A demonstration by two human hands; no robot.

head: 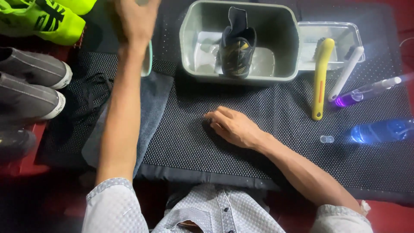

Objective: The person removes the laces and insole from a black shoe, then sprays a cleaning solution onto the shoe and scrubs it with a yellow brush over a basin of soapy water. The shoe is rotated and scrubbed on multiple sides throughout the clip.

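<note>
At upper left of the frame, the left hand [134, 19] reaches out, grip blurred beyond telling; the right hand [233, 126], fingers loosely curled and empty, should press the dotted mat [276, 129] steady below the grey basin [189, 51] holding a dark shoe [236, 47].

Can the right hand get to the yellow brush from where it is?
Probably yes. The right hand lies flat on the black mat, and the yellow brush leans on the clear tray just beyond it, with only bare mat between.
</note>
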